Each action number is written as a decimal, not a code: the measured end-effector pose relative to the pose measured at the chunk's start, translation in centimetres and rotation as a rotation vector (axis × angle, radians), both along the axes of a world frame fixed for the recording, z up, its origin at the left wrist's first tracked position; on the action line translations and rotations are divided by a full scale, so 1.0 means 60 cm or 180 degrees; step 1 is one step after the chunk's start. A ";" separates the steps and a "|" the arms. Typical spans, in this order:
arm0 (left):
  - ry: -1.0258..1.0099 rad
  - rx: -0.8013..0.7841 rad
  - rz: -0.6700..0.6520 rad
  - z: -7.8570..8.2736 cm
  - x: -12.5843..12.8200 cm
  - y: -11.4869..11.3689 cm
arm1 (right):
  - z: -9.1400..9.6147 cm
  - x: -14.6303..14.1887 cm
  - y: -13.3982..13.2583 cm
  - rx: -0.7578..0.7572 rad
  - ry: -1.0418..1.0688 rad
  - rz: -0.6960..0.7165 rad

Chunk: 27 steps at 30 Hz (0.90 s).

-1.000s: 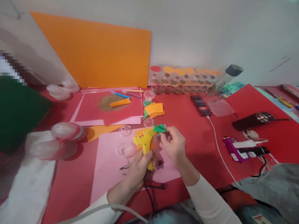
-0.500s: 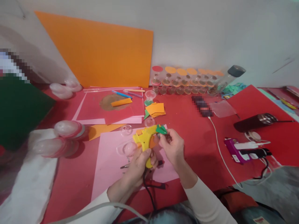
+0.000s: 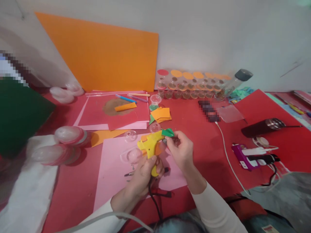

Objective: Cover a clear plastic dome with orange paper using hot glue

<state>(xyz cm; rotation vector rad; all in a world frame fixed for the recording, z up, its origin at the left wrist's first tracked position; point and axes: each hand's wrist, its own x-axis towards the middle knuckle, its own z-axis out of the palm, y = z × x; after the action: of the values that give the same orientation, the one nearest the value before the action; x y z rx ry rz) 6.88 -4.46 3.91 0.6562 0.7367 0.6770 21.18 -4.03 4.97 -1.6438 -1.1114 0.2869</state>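
Craft clutter on a red bench.
An orange board leans on the wall, with a row of jars just beside it. Pens lie on red sheets; orange squares are stacked near them. A pink sheet lies in front. On the right are a white cable, a dark flask and a purple power strip.

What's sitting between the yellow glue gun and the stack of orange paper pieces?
In the head view, a small clear plastic dome lies between the glue gun and the orange stack, with a green paper scrap beside it.
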 end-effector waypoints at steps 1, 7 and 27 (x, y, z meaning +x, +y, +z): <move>0.0002 0.0022 -0.0012 -0.001 -0.001 0.000 | -0.001 -0.002 0.002 -0.0003 -0.0045 0.0027; -0.0148 -0.0186 0.0084 0.007 -0.003 0.006 | -0.016 -0.002 -0.013 -0.0142 -0.0091 0.0047; 0.0243 0.0728 -0.0161 -0.012 -0.020 0.007 | -0.026 0.029 -0.016 -0.0197 0.0639 -0.0333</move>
<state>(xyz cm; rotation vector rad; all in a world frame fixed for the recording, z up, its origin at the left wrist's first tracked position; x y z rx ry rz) 5.68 -4.03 3.21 0.9114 0.7163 0.6986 22.93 -4.97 3.42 -1.6811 -0.8706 0.4122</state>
